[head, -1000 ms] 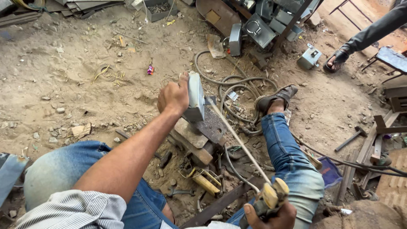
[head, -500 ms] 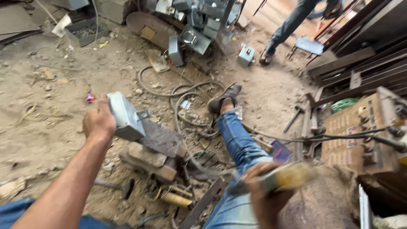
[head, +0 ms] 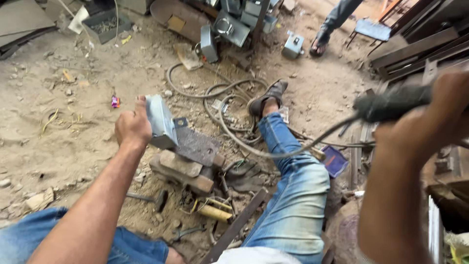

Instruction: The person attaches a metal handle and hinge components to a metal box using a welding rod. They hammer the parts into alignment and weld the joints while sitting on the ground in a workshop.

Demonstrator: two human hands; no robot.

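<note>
Closest to me, the right hand (head: pixel 420 132) is raised high at the right edge, blurred, fist clenched around the dark grip of a welding electrode holder (head: pixel 391 103). Its thick grey cable (head: pixel 273 152) droops away and loops down across the person's outstretched leg in blue jeans (head: pixel 293 195).

Lower and to the left, the left hand (head: pixel 132 128) is closed on the edge of a small grey sheet-metal box (head: pixel 160 122), thumb side up, holding it tilted on a rusty steel plate (head: pixel 198 145). That plate rests on stacked blocks (head: pixel 181 171) on the dirt floor (head: pixel 58 146). I'd judge the box rigid and light for its bulk, thin-walled with sharp edges, so the folded rim away from any seam is the sensible place to hold it. The cable looks stiff and heavy and would likely drag on the wrist.

Just in front of the blocks lie a hammer (head: pixel 146 198) and a yellow-handled tool (head: pixel 212 211). Past the sandalled foot, coils of hose (head: pixel 215 98) sprawl in the dust, then more grey metal boxes (head: pixel 229 24) piled together, and at the far top another person's foot (head: pixel 320 45) beside a blue stool (head: pixel 373 30).
</note>
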